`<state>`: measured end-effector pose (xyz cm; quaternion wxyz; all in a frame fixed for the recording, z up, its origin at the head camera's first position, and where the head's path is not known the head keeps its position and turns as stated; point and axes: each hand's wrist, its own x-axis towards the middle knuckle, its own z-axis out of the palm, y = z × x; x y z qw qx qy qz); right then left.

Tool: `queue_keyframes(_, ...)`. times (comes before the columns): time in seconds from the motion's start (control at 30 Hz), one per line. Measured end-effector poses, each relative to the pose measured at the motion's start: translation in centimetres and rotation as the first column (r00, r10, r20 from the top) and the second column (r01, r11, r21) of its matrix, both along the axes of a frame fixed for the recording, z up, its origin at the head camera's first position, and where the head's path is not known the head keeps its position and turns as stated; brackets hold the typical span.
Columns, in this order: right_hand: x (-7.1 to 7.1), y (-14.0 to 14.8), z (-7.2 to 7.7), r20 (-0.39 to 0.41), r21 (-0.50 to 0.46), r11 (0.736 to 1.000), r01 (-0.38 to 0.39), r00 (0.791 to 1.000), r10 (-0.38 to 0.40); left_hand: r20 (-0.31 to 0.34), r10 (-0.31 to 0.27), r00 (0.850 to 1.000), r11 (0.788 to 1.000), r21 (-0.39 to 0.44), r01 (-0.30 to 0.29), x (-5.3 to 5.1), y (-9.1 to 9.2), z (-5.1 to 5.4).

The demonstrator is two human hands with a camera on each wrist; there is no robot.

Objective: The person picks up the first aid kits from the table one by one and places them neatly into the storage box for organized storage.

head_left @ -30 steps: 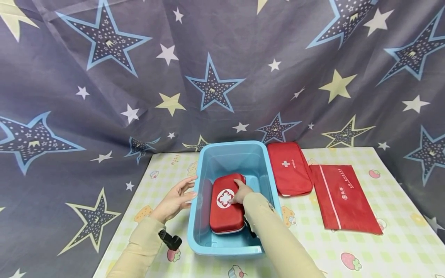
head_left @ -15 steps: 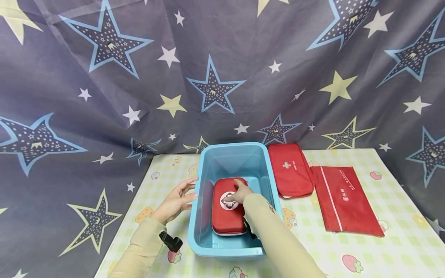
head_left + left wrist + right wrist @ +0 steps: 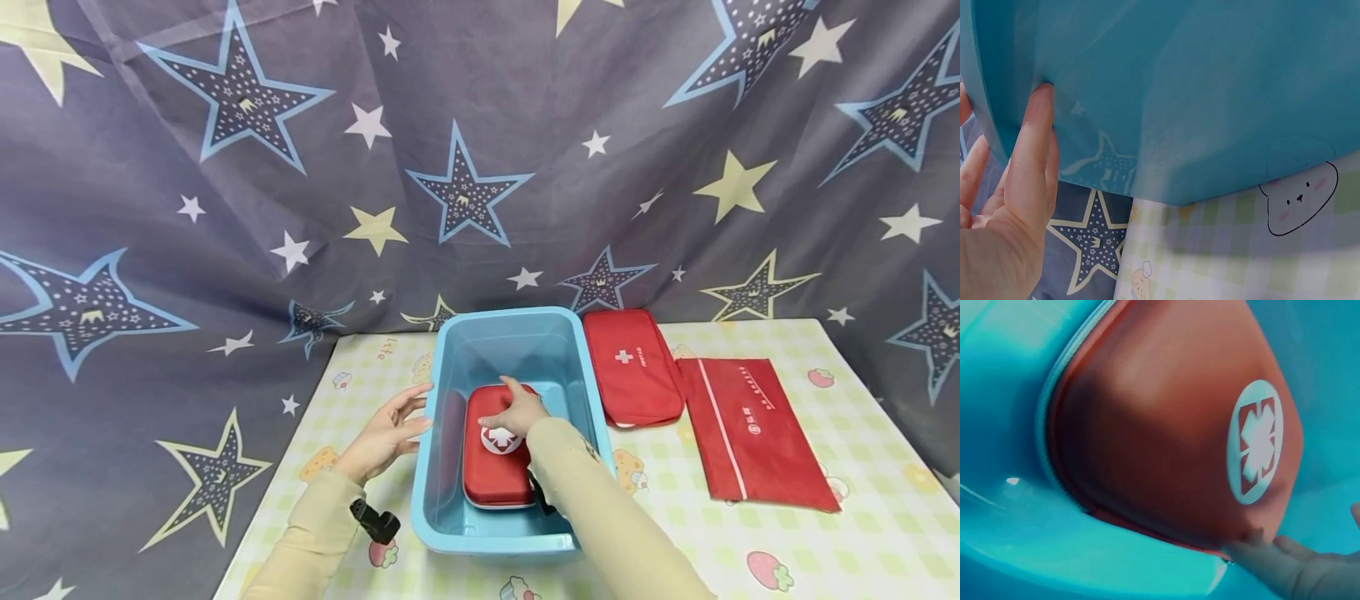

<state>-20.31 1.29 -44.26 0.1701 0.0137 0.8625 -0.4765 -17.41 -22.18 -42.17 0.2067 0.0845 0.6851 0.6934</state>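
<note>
Inside the blue bin [image 3: 472, 546] lies a red zippered case [image 3: 495, 475] with a white round emblem. My right hand [image 3: 521, 412] is over the case's upper right part, thumb and finger spread. The right wrist view has fingertips of that hand [image 3: 1297, 569] at the edge of the red case [image 3: 1147, 425]. Against the bin's left side, my left hand [image 3: 382, 437] has its fingers extended at the rim. In the left wrist view one finger of the left hand [image 3: 1016, 206] touches the outer wall of the bin [image 3: 1210, 94].
A red pouch with a white cross [image 3: 633, 371] lies right of the bin, against its side. Farther right is a flat red bag [image 3: 757, 442]. Both are on the checkered tablecloth [image 3: 862, 500]. A star-patterned curtain [image 3: 525, 100] hangs behind the table.
The red case has shifted slightly toward the bin's near end. My right hand's fingers have lifted and spread a little more over it. The left hand keeps its place at the bin.
</note>
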Motion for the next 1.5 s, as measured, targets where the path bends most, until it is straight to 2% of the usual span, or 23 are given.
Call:
queue_keyframes(0.4, 0.6, -0.8, 1.7, -0.08, -0.002, 0.997, -0.083, 0.993, 0.083, 0.001, -0.005, 1.0, 1.0, 0.01, 0.005, 0.0, 0.2, -0.1)
queue_keyframes(0.6, 1.1, -0.8, 2.6, -0.074, -0.047, 0.996, -0.076, 0.995, 0.072, 0.003, -0.006, 1.0, 1.0, 0.01, 0.006, 0.1, 0.2, -0.2)
queue_keyframes(0.9, 1.5, -0.6, 4.3, -0.167, -0.049, 0.996, -0.073, 0.984, 0.064, 0.004, 0.01, 1.0, 1.0, -0.01, -0.01, 0.4, 0.2, -0.1)
queue_keyframes(1.07, 1.4, 0.0, 5.0, -0.156, -0.156, 0.987, -0.041, 0.988, 0.016, 0.001, 0.007, 1.0, 1.0, -0.009, -0.007, 0.4, 0.2, 0.0)
queue_keyframes(1.2, 1.4, 0.6, 5.5, -0.086, -0.28, 0.96, -0.008, 0.996, -0.017, -0.002, 0.0, 1.0, 1.0, 0.001, 0.0, 0.3, 0.3, 0.1)
queue_keyframes(1.33, 1.4, 1.1, 6.5, -0.039, -0.363, 0.932, -0.007, 0.999, -0.008, 0.001, 0.002, 1.0, 1.0, 0.015, -0.002, 0.2, 0.1, -0.1)
queue_keyframes(1.5, 1.5, 2.0, 8.0, -0.02, -0.417, 0.908, -0.039, 0.999, 0.034, 0.003, 0.007, 1.0, 1.0, 0.018, -0.008, 0.1, -0.1, -0.2)
